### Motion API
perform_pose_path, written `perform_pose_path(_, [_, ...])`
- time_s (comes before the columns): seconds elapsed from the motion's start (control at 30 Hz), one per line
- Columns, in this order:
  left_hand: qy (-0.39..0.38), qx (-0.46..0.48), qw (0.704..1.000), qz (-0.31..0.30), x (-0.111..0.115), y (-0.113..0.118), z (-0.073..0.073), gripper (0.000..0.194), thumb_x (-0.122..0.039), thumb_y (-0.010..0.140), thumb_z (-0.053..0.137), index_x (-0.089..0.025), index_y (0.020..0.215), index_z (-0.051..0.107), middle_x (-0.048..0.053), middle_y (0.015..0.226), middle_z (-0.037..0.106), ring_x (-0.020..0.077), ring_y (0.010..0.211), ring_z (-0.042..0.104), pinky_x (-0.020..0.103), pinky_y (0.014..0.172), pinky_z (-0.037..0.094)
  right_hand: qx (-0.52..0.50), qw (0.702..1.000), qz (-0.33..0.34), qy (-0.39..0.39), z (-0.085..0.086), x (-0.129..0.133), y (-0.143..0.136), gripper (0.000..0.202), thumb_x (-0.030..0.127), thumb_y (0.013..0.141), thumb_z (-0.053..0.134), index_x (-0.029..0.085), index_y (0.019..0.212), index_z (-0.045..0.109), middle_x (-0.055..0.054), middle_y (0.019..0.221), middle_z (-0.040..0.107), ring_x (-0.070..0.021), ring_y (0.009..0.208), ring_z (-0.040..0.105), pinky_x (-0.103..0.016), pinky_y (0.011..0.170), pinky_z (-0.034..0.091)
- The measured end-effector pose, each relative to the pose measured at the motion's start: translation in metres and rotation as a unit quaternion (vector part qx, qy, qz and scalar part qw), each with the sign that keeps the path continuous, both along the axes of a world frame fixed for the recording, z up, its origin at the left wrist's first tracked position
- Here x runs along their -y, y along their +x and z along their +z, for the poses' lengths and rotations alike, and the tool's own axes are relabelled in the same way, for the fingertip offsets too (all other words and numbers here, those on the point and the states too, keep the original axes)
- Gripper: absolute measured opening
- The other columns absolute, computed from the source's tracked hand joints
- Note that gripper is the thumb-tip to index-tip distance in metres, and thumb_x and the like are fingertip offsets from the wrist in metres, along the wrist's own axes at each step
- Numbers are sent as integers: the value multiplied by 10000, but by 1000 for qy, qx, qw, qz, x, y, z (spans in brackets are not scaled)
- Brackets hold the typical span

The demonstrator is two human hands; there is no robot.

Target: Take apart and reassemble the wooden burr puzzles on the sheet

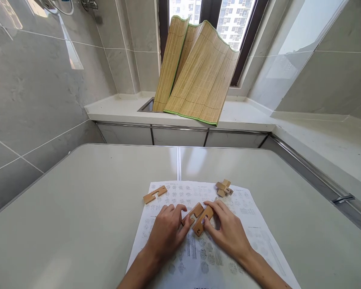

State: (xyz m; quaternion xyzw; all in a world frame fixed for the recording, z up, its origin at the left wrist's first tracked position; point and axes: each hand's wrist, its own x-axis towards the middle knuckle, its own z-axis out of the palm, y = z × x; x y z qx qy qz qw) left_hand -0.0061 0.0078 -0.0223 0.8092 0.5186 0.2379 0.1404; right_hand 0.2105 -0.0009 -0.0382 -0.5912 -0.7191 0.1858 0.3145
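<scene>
My left hand pinches a notched wooden puzzle piece by its lower left end, just above the printed sheet. Beside it, nearly parallel, lies a second wooden puzzle piece marked with a 2, gripped between the thumb and fingers of my right hand. The two pieces are side by side, tilted up to the right; whether they touch I cannot tell. Another notched wooden piece rests on the sheet's upper left edge. Several interlocked wooden pieces form a small cross shape at the sheet's upper right.
A pale table with a centre seam carries the sheet. Behind it, a bamboo mat leans against the window on a white ledge. Grey tiled walls stand left and right, and a metal rail runs along the right side.
</scene>
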Motion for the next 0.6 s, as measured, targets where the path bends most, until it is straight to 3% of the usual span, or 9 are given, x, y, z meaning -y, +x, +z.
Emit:
perform_pose_path(0.27, [0,2,1000,-22,0,0,2,159,-278,1008,516,-194,1098,616,37,801,656,239,766,617,374,727,501,32,999,8,36,-5,1,-1,332,281,924,586,229,1245,651,-86,1114,660,-275,968,697,-408,806,604])
perform_pose_path(0.47, [21,45,997,-61,1,0,4,129,-220,976,544,-212,1094,599,84,1036,670,257,947,638,408,834,544,28,999,22,35,-8,1,-3,329,287,945,591,227,1265,640,-108,1153,644,-296,1003,683,-430,827,603])
perform_pose_path(0.6, [19,65,992,-108,3,1,6,420,-288,858,735,-236,1241,571,133,1282,625,319,1179,610,469,969,543,9,999,39,36,-10,2,-6,338,290,970,586,239,1301,630,-114,1174,638,-300,1021,672,-440,850,598])
